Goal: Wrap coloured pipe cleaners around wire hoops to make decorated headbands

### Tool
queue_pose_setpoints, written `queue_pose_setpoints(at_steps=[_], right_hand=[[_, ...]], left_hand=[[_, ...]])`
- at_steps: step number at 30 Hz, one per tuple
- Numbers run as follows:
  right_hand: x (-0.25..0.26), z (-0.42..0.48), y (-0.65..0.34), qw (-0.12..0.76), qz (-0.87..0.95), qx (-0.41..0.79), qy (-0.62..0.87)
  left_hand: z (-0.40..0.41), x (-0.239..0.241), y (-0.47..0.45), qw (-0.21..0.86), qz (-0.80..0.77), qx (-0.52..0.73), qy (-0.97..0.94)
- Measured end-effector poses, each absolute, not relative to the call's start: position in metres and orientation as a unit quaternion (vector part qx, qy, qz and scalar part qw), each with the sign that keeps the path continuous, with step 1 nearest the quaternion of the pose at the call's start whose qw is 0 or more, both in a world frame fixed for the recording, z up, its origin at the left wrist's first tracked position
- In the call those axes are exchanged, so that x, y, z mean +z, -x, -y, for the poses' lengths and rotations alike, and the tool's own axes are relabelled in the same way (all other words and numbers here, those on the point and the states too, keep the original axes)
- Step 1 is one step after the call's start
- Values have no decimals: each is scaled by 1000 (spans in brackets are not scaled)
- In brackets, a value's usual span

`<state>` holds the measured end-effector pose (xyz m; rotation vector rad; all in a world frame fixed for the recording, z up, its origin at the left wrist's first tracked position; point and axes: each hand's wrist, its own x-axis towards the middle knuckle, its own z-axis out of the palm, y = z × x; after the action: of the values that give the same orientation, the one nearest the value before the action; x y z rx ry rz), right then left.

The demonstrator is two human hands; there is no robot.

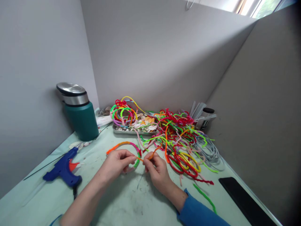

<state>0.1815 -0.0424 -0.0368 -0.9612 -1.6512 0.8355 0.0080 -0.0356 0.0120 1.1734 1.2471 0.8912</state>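
Observation:
Low over the table's middle, my left hand point(119, 161) is closed in a pinch on a curved, multicoloured pipe-cleaner ring point(128, 143), wrapped in orange, pink, red and green. An orange pipe cleaner point(157, 149) stretches between both hands. Its other stretch is pinched by my right hand point(155, 168), and its loose end sticks up past the fingers. Part of the ring is hidden behind my left fingers. Just right of my right hand lies a heap of loose pipe cleaners point(176, 125) in red, green, orange and pink.
A blue glue gun point(63, 168) lies at left, near a teal bottle point(82, 121). Finished-looking coloured rings point(124, 114) rest on a metal tray point(131, 132) of shells. Grey cord point(209, 153), a lidded jar point(205, 119) and a black flat object point(244, 201) are at right. Partition walls enclose the table.

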Motion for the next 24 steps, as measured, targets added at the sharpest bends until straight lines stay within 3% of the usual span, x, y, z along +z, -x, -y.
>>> queue_pose_setpoints(at_steps=[12, 24], right_hand=[[-33, 49, -175, 496, 766, 221, 344], [-34, 46, -183, 460, 776, 222, 370]], left_hand=[[41, -5, -28, 693, -422, 480, -334], [37, 12, -9, 522, -526, 391, -545]])
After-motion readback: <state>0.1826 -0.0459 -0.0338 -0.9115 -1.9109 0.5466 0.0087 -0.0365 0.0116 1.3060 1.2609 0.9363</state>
